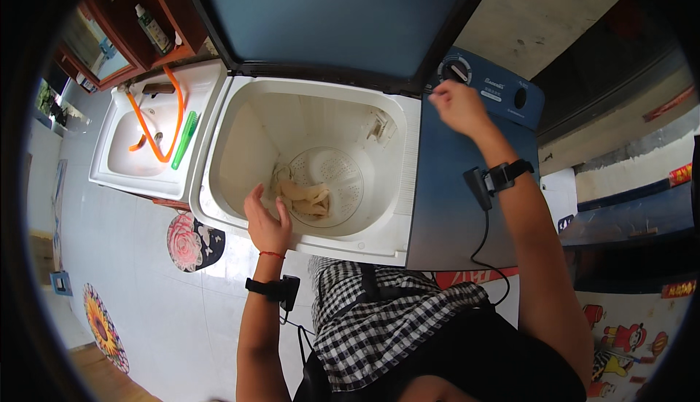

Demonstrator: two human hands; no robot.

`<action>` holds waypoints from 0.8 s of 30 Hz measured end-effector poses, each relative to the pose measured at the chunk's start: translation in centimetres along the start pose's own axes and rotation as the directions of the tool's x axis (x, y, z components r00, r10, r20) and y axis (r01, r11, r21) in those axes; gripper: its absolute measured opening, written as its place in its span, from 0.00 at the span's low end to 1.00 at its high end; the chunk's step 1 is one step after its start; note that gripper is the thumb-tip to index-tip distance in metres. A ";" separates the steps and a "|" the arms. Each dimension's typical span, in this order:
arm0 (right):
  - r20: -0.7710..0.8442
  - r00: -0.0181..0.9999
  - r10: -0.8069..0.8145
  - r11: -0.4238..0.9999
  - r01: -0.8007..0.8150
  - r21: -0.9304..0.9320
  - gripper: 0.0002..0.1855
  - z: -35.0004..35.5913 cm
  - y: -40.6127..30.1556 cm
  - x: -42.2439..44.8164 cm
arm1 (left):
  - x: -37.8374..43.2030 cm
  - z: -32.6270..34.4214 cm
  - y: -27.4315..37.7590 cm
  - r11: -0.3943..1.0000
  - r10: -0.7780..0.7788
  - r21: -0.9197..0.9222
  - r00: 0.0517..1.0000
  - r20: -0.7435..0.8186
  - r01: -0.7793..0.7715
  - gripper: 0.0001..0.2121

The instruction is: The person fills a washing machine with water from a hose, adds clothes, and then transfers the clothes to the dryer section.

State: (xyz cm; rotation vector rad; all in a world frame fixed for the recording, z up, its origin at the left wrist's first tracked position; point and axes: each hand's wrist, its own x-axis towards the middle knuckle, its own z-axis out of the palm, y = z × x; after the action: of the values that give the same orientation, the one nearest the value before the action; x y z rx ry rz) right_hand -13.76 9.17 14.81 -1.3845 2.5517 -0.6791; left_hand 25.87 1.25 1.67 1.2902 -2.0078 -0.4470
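Before me stands a twin-tub washing machine [407,183] with its blue lid [339,19] raised. Inside the white wash tub [322,109], a bundle of cream cloth [303,194] lies on the perforated round pulsator [342,175]. Over the tub's near-left rim is my left hand [268,221], fingers apart and holding nothing. My right hand [458,104] is just below the round dial [455,71] on the blue control panel [495,87]. Its fingers are curled, and whether they touch anything is hard to make out. A black strap with a small device [486,183] circles each wrist.
To the left, a white sink [123,145] holds an orange hose [178,101] and a green brush [186,139]. Above it hangs a wooden cabinet [180,14] with a pump bottle [154,30]. A rose-patterned mat [188,243] lies on the tiled floor [164,314].
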 end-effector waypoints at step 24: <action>0.124 0.968 0.218 0.975 -0.222 0.017 0.49 -0.4 5.8 2.8 | 0.5 -0.7 -1.6 0.998 0.016 0.060 0.999 0.050 -0.019 0.22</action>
State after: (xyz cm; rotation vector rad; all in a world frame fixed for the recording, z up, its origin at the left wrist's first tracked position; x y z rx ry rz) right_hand -19.82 9.69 12.68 -1.0748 2.5356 -0.5744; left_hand 27.25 0.20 1.35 1.3087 -2.0869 -0.4165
